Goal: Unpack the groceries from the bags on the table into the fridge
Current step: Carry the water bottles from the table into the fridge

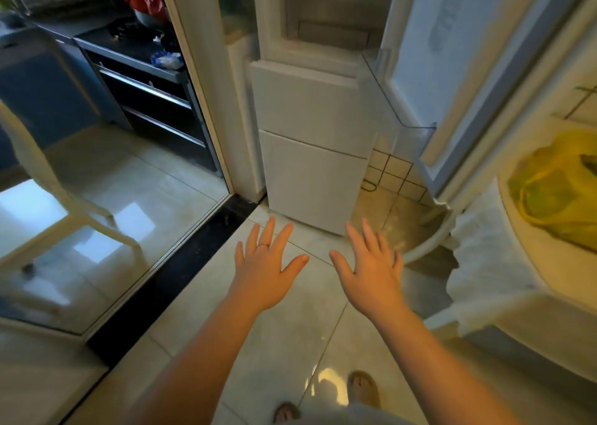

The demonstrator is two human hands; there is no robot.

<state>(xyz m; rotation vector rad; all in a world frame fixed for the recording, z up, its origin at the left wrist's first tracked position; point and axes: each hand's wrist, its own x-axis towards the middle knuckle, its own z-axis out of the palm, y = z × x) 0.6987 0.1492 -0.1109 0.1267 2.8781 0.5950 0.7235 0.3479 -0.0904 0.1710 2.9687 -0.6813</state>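
**Hands, two.** Your left hand [268,272] and right hand [371,276] hang over the floor tiles [290,344], fingers straight and spread wide, holding nothing.

**Bag, one in view.** A yellow plastic bag [555,192] lies on the surface [549,282] at your far right, above a white frilled cloth [484,256]. You cannot read its contents. It lies right of your right hand and well apart from it. Its long axis seems to run along the surface's edge, though the frame cuts it off. Your right hand is the nearer; the left would have to cross your body.

**Fridge, one.** The white fridge [310,107] stands straight ahead with two lower fronts closed. Its upper door [452,52] is swung open to the right, standing between cabinet and bag, and carries one clear door shelf [403,117].

**Next, by judgement:** you reach right for the bag.
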